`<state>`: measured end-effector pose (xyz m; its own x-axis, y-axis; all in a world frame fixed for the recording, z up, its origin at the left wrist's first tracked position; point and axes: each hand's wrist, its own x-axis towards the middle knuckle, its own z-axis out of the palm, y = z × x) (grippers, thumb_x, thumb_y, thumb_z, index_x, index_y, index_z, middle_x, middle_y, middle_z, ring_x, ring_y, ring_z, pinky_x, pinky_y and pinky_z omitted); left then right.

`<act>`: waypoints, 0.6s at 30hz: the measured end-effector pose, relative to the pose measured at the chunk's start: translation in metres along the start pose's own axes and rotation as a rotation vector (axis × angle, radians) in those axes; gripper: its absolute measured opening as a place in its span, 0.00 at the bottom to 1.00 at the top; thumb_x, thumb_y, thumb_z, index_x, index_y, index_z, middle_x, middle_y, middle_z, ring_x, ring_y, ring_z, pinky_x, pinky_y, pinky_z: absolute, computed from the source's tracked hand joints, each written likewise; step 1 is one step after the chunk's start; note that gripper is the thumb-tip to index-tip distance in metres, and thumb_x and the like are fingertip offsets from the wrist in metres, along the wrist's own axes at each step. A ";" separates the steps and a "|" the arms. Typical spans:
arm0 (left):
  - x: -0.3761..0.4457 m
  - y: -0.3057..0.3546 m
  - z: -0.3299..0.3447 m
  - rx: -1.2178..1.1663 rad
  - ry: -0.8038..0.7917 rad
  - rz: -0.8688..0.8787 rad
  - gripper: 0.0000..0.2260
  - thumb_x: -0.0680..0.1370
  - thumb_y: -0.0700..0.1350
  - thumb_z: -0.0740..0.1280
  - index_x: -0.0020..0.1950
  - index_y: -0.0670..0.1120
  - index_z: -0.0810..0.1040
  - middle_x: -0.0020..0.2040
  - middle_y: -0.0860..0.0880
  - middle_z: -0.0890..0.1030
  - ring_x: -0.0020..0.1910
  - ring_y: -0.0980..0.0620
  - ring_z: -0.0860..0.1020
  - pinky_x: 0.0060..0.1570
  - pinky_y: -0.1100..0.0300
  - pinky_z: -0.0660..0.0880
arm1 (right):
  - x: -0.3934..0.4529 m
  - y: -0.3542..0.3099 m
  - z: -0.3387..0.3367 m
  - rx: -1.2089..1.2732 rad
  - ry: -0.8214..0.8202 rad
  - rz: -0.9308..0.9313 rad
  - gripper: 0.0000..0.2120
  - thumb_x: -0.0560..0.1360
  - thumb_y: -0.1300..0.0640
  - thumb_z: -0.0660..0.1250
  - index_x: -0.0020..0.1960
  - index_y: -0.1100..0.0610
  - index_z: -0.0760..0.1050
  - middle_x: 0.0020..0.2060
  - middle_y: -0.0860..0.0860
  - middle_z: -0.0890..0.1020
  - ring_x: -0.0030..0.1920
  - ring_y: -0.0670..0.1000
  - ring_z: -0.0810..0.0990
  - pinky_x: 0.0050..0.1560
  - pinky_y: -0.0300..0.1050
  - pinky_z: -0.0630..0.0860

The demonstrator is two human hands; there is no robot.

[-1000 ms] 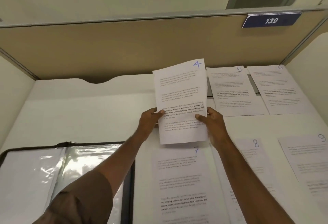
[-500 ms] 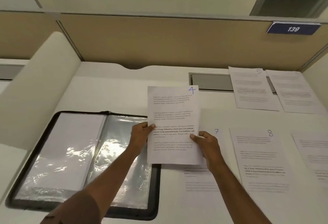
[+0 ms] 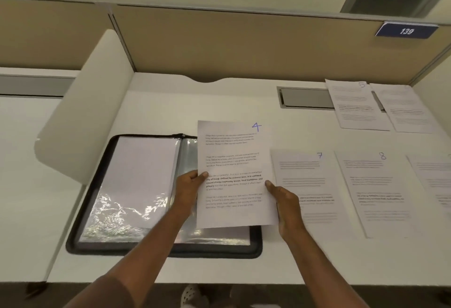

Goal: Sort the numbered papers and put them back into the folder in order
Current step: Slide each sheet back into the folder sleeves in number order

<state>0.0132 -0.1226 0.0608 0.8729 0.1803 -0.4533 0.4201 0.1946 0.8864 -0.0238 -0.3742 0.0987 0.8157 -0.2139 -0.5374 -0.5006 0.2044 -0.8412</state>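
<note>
The paper marked 4 (image 3: 234,173) is held above the right half of the open folder (image 3: 163,246), which lies flat on the white desk (image 3: 170,107). The left hand (image 3: 189,188) pinches the left edge of this paper with the thumb on top, and the right hand (image 3: 284,200) pinches its right edge in the same way. The sheet looks upright and nearly flat, and its lower edge hangs over the folder's right page.

The folder has clear plastic sleeves (image 3: 136,185), and the left one already carries a white page. The sleeves look shiny and wrinkled, so I judge that a corner of the paper can catch on the sleeve mouth and bend if it is pushed in at an angle. A thin sheet held only at its two edges may also buckle in the middle.

Right of the folder lie paper 7 (image 3: 305,185) and paper 8 (image 3: 373,185), and behind them, farther from the folder, paper 5 (image 3: 353,105) and one more sheet (image 3: 405,107) whose number I cannot read. The right wrist is just above paper 7, so a careless move could push it out of its row and disturb the order.
</note>
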 end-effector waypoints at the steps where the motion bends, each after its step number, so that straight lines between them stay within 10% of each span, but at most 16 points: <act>1: -0.004 0.000 -0.008 -0.012 0.010 -0.002 0.08 0.78 0.40 0.72 0.56 0.40 0.83 0.48 0.43 0.87 0.45 0.43 0.86 0.46 0.49 0.84 | -0.013 0.007 0.007 0.076 -0.014 0.017 0.13 0.73 0.47 0.76 0.44 0.57 0.81 0.48 0.53 0.87 0.49 0.56 0.84 0.54 0.53 0.78; 5: -0.016 -0.006 -0.037 -0.048 0.023 -0.002 0.08 0.78 0.41 0.72 0.56 0.40 0.83 0.49 0.43 0.87 0.46 0.42 0.86 0.49 0.47 0.83 | -0.058 0.042 0.039 0.261 -0.043 0.085 0.18 0.76 0.50 0.71 0.63 0.57 0.79 0.55 0.56 0.86 0.57 0.59 0.84 0.56 0.61 0.82; 18: -0.057 -0.032 -0.099 -0.041 0.093 -0.016 0.03 0.78 0.40 0.72 0.50 0.43 0.85 0.47 0.43 0.87 0.49 0.37 0.85 0.52 0.42 0.82 | -0.142 0.118 0.106 0.551 0.010 0.141 0.27 0.73 0.53 0.73 0.70 0.53 0.72 0.58 0.55 0.85 0.59 0.57 0.84 0.58 0.61 0.81</act>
<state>-0.0746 -0.0436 0.0495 0.8384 0.2655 -0.4761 0.4217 0.2374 0.8751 -0.1678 -0.2182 0.0824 0.7479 -0.1571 -0.6450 -0.3768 0.6995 -0.6072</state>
